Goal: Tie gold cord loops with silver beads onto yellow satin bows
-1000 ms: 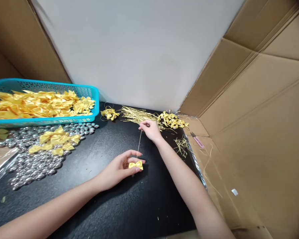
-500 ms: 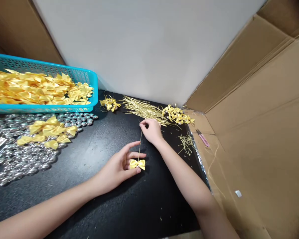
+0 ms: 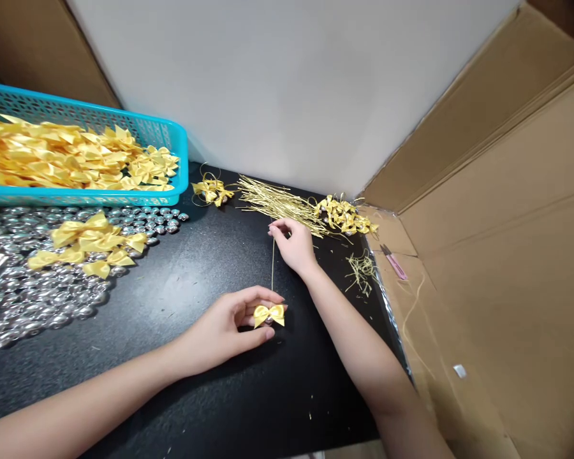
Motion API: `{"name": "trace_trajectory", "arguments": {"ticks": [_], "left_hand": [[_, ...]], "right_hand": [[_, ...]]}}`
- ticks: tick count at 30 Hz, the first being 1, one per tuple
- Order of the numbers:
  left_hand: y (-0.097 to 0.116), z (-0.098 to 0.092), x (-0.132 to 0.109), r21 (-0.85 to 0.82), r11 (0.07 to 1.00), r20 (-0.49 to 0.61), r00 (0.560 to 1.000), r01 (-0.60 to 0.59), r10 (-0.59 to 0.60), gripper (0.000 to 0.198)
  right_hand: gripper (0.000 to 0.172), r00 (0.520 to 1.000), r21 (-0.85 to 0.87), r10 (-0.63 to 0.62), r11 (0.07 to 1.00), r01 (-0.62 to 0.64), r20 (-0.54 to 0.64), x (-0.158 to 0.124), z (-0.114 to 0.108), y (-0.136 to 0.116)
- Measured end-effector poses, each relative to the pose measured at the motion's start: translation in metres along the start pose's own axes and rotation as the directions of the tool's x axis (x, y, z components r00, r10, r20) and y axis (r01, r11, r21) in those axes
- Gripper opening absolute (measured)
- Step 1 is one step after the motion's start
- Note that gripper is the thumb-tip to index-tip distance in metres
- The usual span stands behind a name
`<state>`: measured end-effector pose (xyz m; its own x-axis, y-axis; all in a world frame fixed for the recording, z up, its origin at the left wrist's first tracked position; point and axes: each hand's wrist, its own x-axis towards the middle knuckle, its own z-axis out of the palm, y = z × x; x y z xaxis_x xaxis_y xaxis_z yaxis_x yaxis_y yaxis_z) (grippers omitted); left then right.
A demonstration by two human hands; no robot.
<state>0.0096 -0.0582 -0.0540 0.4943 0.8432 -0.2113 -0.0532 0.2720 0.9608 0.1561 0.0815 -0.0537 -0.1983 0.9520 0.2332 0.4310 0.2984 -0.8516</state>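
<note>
The turquoise basket (image 3: 183, 162) is cut by the left edge of the view; inside it lie many yellow bows (image 3: 62, 153), heaped loosely. Just in front of the basket, silver beads (image 3: 57, 290) are spread on the black table (image 3: 196, 408), and a few loose bows (image 3: 93, 241) rest on top of them.

To the right of the basket there is first a small cluster of bows with cord loops (image 3: 211, 190), then a bundle of gold cords (image 3: 280, 203), then a bigger pile of bows (image 3: 343, 215). Farther right of the basket are cord scraps (image 3: 361, 269) and pink-handled snips (image 3: 395, 263) on cardboard. Behind the basket rises a white wall (image 3: 268, 76).

The held bow (image 3: 269, 313) is in front of the basket and to its right, against the fingers of the left hand (image 3: 232, 322). The thumb stands apart from it; I cannot tell if the fingers clasp it. The right hand (image 3: 294, 245), near the bundle, pinches a straight cord (image 3: 273, 264) that runs down to the left index finger, which hides its lower end.
</note>
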Motion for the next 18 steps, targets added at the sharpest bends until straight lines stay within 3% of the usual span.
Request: {"name": "trace_trajectory", "arguments": {"ticks": [6, 12, 15, 18], "left_hand": [[0.002, 0.001, 0.001, -0.136, 0.991, 0.028, 1.000, 0.011, -0.007, 0.033], [0.005, -0.003, 0.005, -0.267, 0.960, 0.072, 0.995, 0.084, -0.067, 0.030], [0.004, -0.009, 0.007, -0.191, 0.981, 0.023, 0.999, 0.044, -0.040, 0.031], [0.003, -0.017, 0.009, 0.075, 0.996, -0.035, 0.998, -0.046, 0.048, 0.025]], "right_hand": [[0.008, 0.998, 0.064, 0.062, 0.996, -0.061, -0.010, 0.001, 0.000, 0.004], [0.006, 0.989, 0.269, 0.151, 0.952, -0.146, 0.003, 0.006, 0.004, 0.004], [0.009, 0.982, 0.384, 0.187, 0.906, -0.179, 0.018, 0.010, 0.000, -0.006], [0.013, 0.984, 0.503, 0.171, 0.847, -0.171, 0.047, 0.011, -0.013, -0.030]]}}
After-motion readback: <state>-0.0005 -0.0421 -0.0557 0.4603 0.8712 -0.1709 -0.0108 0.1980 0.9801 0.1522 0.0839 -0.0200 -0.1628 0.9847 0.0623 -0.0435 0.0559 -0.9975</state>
